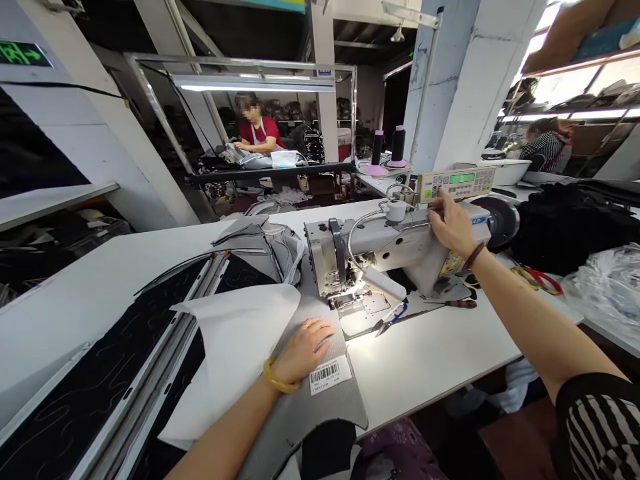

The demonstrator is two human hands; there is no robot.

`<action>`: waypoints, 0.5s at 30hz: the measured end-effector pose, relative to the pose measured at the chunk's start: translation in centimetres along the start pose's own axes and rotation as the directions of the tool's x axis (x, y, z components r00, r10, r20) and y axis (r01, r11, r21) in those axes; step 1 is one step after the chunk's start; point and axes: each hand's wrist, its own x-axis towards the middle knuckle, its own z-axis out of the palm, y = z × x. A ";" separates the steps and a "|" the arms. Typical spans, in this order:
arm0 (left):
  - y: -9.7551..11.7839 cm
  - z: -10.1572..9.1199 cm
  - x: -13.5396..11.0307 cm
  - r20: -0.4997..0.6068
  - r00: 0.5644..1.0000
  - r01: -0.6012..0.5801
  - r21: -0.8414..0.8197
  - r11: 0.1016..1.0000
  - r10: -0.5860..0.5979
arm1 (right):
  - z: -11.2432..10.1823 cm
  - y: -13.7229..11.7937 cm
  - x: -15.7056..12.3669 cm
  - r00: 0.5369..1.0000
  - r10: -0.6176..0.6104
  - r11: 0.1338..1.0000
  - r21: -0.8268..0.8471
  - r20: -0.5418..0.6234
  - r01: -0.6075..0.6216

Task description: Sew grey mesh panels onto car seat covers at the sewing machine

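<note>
My left hand (303, 347) lies flat, fingers together, on a grey mesh fabric piece (320, 400) with a barcode label (330, 375), just in front of the needle of a grey sewing machine (395, 250). A white sheet (240, 340) folds over to its left. My right hand (453, 223) reaches up to the top of the machine, fingertips at its control panel (457, 183); it holds nothing that I can see.
Black quilted fabric (75, 400) and grey fabric (270, 243) lie on the white table's (425, 360) left. Small snips (393, 319) and scissors (450, 305) rest by the machine. Red-handled scissors (543, 279) and a plastic bag (607, 283) sit right. Two other people work behind.
</note>
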 end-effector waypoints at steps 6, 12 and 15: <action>0.5 0.0 0.0 -0.006 1.000 0.015 0.043 0.999 -0.015 | -1.5 0.5 1.4 0.993 -0.035 0.998 -0.049 0.109 0.041; 0.9 0.7 0.3 -0.023 0.973 0.228 0.210 0.951 -0.228 | -1.4 0.4 0.9 0.995 -0.023 1.000 -0.004 0.100 0.023; 1.4 0.6 0.2 0.025 0.962 0.257 0.253 0.933 -0.272 | -0.6 0.9 -0.1 1.000 0.009 1.000 0.015 -0.028 -0.009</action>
